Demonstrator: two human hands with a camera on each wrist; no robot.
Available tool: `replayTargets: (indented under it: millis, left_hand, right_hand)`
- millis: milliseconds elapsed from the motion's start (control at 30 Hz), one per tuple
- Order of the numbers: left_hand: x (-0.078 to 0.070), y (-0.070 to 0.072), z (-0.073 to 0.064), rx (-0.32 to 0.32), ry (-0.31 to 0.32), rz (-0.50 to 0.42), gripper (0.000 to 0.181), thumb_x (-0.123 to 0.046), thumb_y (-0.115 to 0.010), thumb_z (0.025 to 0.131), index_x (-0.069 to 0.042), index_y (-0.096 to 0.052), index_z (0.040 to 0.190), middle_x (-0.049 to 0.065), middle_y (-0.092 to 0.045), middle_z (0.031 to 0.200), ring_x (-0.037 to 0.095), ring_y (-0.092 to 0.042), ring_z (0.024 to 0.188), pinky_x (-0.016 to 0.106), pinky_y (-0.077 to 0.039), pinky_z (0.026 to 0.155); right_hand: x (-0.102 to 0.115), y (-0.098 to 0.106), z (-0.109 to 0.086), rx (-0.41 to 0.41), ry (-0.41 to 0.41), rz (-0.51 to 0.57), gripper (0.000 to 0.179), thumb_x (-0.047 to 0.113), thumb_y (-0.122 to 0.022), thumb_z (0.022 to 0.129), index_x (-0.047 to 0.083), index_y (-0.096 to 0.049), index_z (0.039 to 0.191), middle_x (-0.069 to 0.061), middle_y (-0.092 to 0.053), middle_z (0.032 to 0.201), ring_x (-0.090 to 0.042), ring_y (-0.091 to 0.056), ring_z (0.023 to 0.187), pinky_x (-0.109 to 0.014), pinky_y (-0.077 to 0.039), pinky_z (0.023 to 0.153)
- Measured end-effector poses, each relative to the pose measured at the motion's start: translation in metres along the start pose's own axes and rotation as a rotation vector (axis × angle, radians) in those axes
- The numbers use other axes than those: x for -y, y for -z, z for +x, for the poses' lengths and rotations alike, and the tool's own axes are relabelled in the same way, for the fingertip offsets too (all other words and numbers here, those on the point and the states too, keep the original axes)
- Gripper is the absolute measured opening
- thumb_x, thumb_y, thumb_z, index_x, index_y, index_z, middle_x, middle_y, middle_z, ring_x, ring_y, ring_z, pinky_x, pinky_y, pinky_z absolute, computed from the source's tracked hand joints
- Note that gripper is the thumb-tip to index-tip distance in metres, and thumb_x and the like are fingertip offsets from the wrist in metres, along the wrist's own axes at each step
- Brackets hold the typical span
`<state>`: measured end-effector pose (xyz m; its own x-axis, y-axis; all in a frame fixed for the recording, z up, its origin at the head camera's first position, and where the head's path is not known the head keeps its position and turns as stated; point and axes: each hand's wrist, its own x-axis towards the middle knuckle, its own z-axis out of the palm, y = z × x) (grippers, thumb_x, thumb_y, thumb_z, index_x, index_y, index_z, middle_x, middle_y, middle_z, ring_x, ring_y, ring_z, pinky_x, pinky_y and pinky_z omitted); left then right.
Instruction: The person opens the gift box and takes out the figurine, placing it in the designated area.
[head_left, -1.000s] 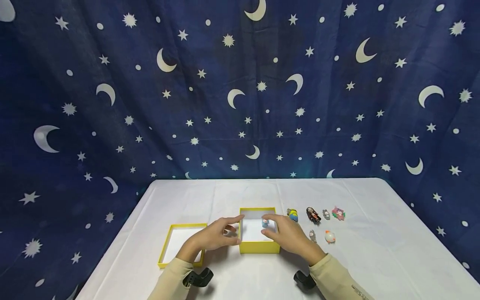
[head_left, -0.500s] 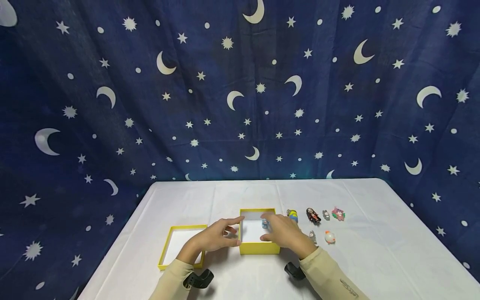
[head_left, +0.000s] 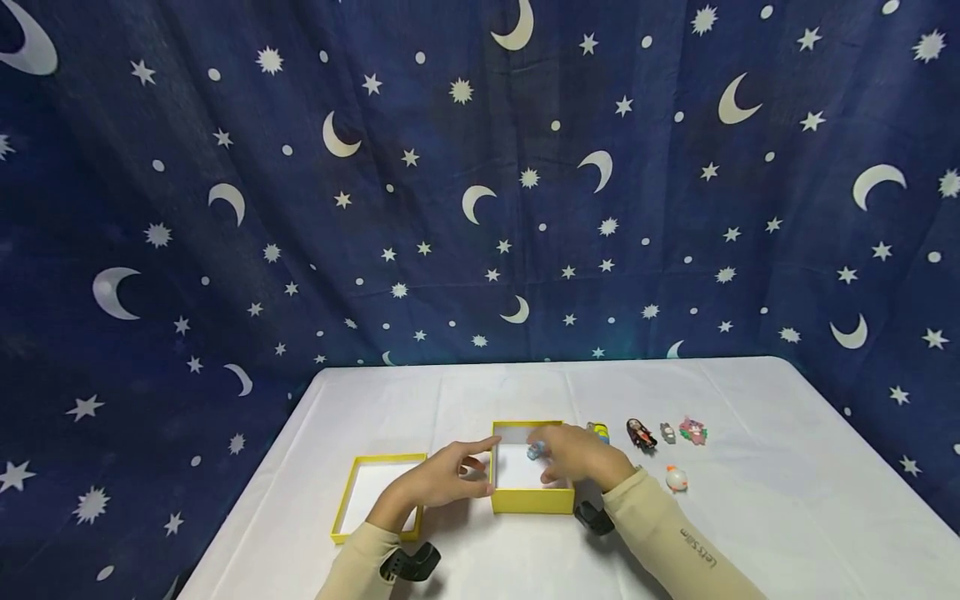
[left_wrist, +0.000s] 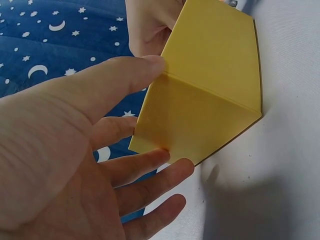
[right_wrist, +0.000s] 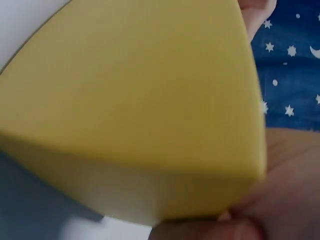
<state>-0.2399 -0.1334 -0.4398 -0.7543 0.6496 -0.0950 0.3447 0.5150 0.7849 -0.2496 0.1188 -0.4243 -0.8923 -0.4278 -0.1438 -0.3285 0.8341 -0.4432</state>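
Note:
A yellow box [head_left: 533,502] with a white inside stands uncovered before me. My left hand [head_left: 442,477] is at its left side. In the left wrist view the thumb reaches the box's edge and the spread fingers [left_wrist: 150,187] lie along the yellow wall. My right hand [head_left: 581,454] reaches over the right wall into the box, fingers bent downward. A small blue figurine [head_left: 536,450] is in the box close by those fingertips, with the thumb apart from it. In the right wrist view the box wall [right_wrist: 150,85] hides most of the right hand [right_wrist: 295,175].
The yellow-rimmed lid [head_left: 375,496] lies inside up at left, partly behind my left forearm. On the right are a yellow-and-blue figurine [head_left: 600,432], a black-clothed doll [head_left: 641,435], a grey figurine [head_left: 667,432], a pink figure [head_left: 693,431] and a white-and-orange toy [head_left: 677,478].
My right hand has moved further into the box, and the blue figurine has shifted slightly left and tilted. The right arm now covers another grey figurine. My left hand stays at the box.

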Motion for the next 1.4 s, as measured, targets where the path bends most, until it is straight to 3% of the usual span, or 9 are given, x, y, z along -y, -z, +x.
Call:
replayTargets:
  millis: [167, 367, 633, 967, 1133, 1233, 1400]
  left_hand:
    - [0.000, 0.000, 0.001, -0.009, -0.004, 0.009, 0.072, -0.022, -0.071, 0.094, -0.006, -0.037, 0.156, 0.019, -0.045, 0.157, 0.033, -0.062, 0.123, 0.057, -0.047, 0.107]
    - [0.000, -0.001, -0.001, -0.008, 0.006, -0.003, 0.073, -0.022, -0.071, 0.094, -0.007, -0.037, 0.157, 0.019, -0.046, 0.156, 0.033, -0.062, 0.124, 0.057, -0.047, 0.108]
    - [0.000, 0.000, -0.001, -0.007, 0.010, -0.023, 0.073, -0.022, -0.071, 0.094, -0.006, -0.036, 0.157, 0.019, -0.043, 0.158, 0.035, -0.060, 0.126, 0.051, -0.052, 0.103]
    - [-0.001, -0.002, -0.003, -0.003, 0.018, -0.038, 0.074, -0.021, -0.072, 0.094, -0.006, -0.036, 0.157, 0.019, -0.043, 0.158, 0.033, -0.060, 0.125, 0.049, -0.053, 0.102]
    - [-0.003, -0.004, -0.006, -0.004, 0.017, -0.037, 0.074, -0.021, -0.072, 0.094, -0.005, -0.037, 0.156, 0.021, -0.044, 0.157, 0.034, -0.060, 0.125, 0.048, -0.054, 0.101]
    - [-0.003, -0.004, -0.005, -0.001, 0.023, -0.035, 0.074, -0.022, -0.072, 0.094, -0.006, -0.036, 0.157, 0.019, -0.043, 0.158, 0.032, -0.060, 0.125, 0.047, -0.054, 0.102]
    - [-0.003, -0.003, -0.002, -0.007, 0.010, -0.034, 0.073, -0.020, -0.072, 0.094, -0.005, -0.036, 0.157, 0.019, -0.042, 0.158, 0.032, -0.060, 0.124, 0.047, -0.054, 0.102]
  right_hand:
    - [-0.006, 0.004, 0.004, 0.061, 0.071, 0.053, 0.055, 0.007, -0.088, 0.074, 0.006, -0.067, 0.125, -0.009, -0.070, 0.104, -0.026, -0.065, 0.099, -0.050, -0.053, 0.088]
    - [-0.006, 0.004, 0.006, 0.066, 0.096, 0.032, 0.041, 0.020, -0.084, 0.082, 0.008, -0.068, 0.119, -0.005, -0.066, 0.094, -0.020, -0.057, 0.085, -0.046, -0.049, 0.077]
    - [-0.016, -0.006, 0.011, 0.034, 0.063, 0.063, 0.037, 0.021, -0.085, 0.081, 0.012, -0.075, 0.116, -0.002, -0.075, 0.113, -0.024, -0.068, 0.105, -0.051, -0.054, 0.094]
    - [-0.017, -0.007, 0.008, 0.003, 0.062, 0.118, 0.033, 0.018, -0.087, 0.078, 0.010, -0.078, 0.109, -0.002, -0.074, 0.114, -0.024, -0.066, 0.109, -0.051, -0.054, 0.095]
    - [-0.015, -0.006, 0.004, 0.031, 0.084, 0.123, 0.036, 0.017, -0.087, 0.078, 0.008, -0.078, 0.111, -0.005, -0.074, 0.116, -0.028, -0.066, 0.112, -0.054, -0.053, 0.096]
    - [-0.016, -0.004, 0.005, 0.077, 0.103, 0.100, 0.037, 0.018, -0.086, 0.080, 0.010, -0.077, 0.115, -0.005, -0.074, 0.113, -0.025, -0.067, 0.107, -0.051, -0.055, 0.091]
    - [-0.017, 0.001, 0.009, 0.138, 0.140, 0.097, 0.035, 0.015, -0.082, 0.084, 0.008, -0.076, 0.118, -0.001, -0.073, 0.096, -0.014, -0.060, 0.082, -0.033, -0.051, 0.070]
